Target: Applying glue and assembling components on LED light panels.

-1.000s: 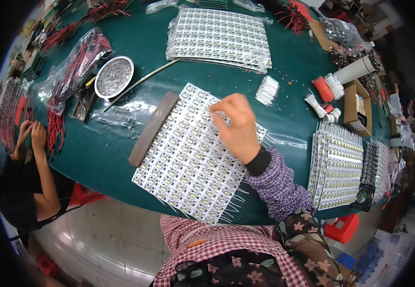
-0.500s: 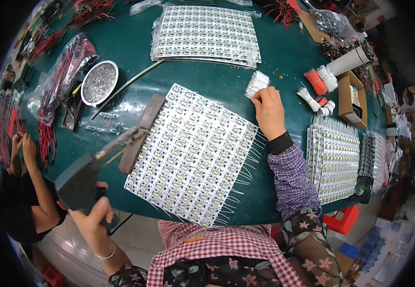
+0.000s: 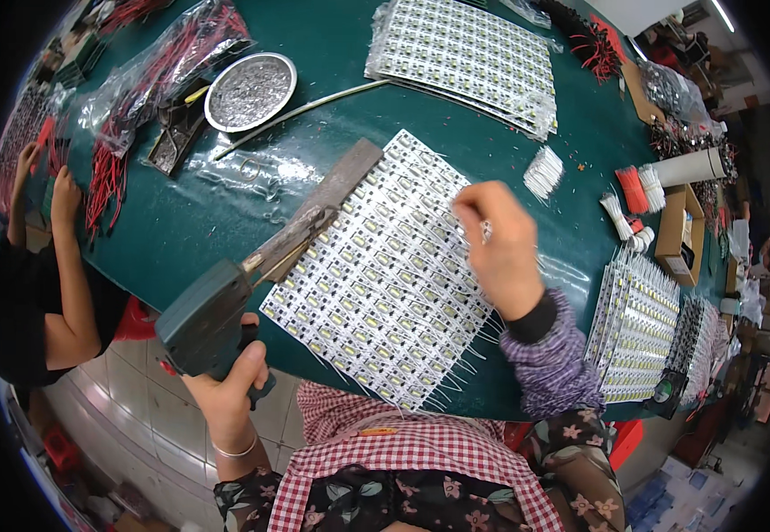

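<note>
My left hand (image 3: 230, 377) is closed round the grip of a dark green soldering gun (image 3: 203, 319). The gun's tip meets a worn grey bar (image 3: 336, 199) lying along the left edge of a white LED circuit board panel (image 3: 381, 284). Thin white wires (image 3: 456, 377) stick out from the panel's right and lower edges. Above the panel's right part is my right hand (image 3: 502, 253), thumb and fingers pinched together. A bit of white shows between these fingers, too small to make out. Beyond that hand lies a small pile of short white wires (image 3: 543, 173).
A stack of LED panels (image 3: 465, 62) lies at the back, wired panels (image 3: 638, 328) at the right. A metal bowl (image 3: 252, 93), a thin rod (image 3: 305, 108) and bagged red wires (image 3: 163, 75) occupy the far left. A co-worker's hands (image 3: 64, 197) hold red wires; a cardboard box (image 3: 679, 232) stands right.
My right hand has moved from the white wire pile to above the panel, fingers still pinched. The soldering gun has moved right with my left hand. The whole view has shifted and tilted.
</note>
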`<state>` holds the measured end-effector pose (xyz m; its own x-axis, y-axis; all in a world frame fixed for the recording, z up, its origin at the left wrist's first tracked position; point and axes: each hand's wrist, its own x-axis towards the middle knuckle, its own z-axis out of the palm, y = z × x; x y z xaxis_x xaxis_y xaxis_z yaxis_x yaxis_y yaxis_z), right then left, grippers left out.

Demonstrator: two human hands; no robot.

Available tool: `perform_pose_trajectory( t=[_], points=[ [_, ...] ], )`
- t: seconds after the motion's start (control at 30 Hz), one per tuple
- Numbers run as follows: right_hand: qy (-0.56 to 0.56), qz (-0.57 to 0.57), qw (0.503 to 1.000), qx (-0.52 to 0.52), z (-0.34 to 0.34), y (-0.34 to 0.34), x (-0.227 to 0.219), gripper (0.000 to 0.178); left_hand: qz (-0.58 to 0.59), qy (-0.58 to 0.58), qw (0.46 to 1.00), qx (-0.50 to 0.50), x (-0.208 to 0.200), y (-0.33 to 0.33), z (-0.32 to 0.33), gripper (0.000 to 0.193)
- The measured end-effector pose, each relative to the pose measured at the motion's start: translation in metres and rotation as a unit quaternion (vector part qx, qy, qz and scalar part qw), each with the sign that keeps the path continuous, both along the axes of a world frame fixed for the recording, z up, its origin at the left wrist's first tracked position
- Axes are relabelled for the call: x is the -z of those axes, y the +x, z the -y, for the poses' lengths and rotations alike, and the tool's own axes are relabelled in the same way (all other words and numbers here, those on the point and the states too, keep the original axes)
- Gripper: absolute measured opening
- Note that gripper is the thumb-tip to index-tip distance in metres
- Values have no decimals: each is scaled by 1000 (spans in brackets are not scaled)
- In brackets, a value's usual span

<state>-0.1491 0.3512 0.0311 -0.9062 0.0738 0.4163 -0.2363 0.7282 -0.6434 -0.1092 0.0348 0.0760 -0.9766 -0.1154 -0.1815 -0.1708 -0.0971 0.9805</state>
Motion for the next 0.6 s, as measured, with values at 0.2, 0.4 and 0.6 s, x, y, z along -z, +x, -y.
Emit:
perform_pose_trajectory(
  t=[0.2, 0.4, 0.6],
  points=[
    [-49, -7, 998, -36, 71, -6, 19, 10, 29, -33, 999, -26, 24, 10, -12, 35],
    [25, -28, 999, 2, 84, -6, 41, 13, 18, -72, 997, 2, 40, 15, -13, 30],
    [53, -40, 998, -1, 86, -5, 43, 15, 40, -101, 994, 20, 50, 17, -14, 26]
  ],
)
